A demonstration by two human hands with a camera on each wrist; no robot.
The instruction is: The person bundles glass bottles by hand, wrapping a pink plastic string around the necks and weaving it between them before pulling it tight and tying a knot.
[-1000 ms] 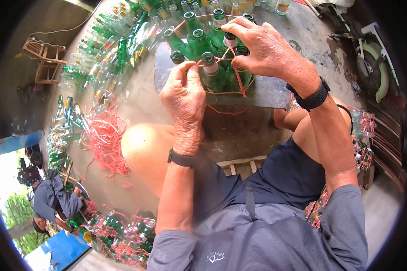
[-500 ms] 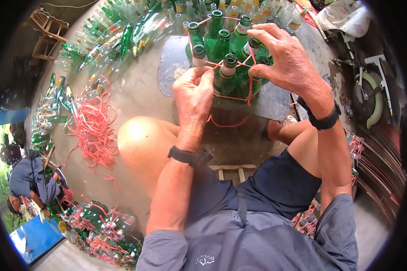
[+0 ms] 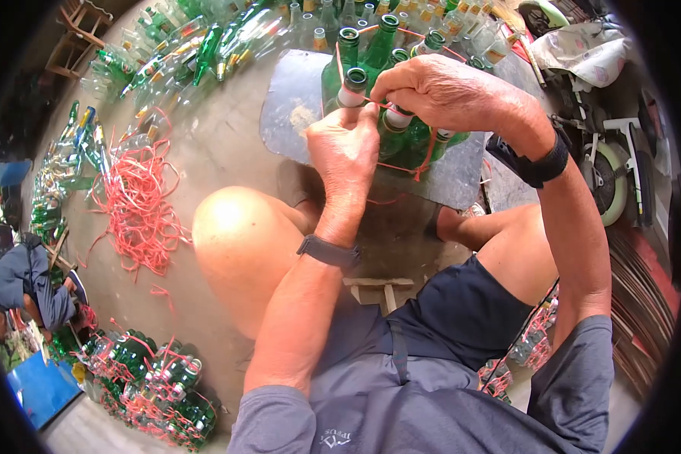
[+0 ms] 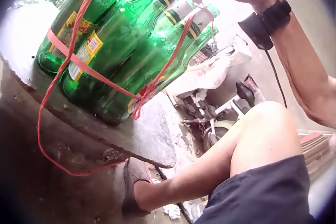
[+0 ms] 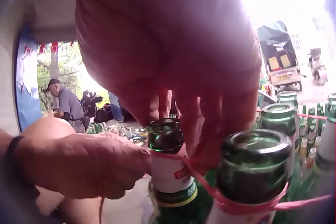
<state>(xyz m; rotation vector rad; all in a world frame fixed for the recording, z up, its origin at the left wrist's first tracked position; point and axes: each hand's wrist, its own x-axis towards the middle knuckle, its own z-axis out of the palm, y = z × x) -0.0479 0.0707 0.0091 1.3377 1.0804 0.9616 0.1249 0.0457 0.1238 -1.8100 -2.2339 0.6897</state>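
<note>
Green glass bottles [image 3: 346,57] stand upright in a cluster on a grey board [image 3: 291,106]. Pink twine [image 4: 92,70] circles their bodies and has a knotted part at one side; more twine runs round the necks. My left hand [image 3: 344,155] pinches the neck twine close below the mouth of the near-left bottle [image 3: 354,82]. Beside it, my right hand [image 3: 461,94] curls over the bottle tops, thumb and fingers pinching twine near the same neck. In the right wrist view, the left hand [image 5: 86,166] is against the labelled bottle neck [image 5: 169,174]; the right fingertips are partly hidden behind it.
A heap of pink twine [image 3: 136,208] lies on the floor at left. Loose bottles [image 3: 208,57] spread beyond the board, and tied bottle bundles [image 3: 155,386] stand lower left. A person [image 3: 26,284] bends at far left; a bicycle [image 3: 609,178] is at right.
My right hand has come left toward my left hand, its spread fingers now drawn together at the twine. The left hand keeps its pinch. The head view has shifted.
</note>
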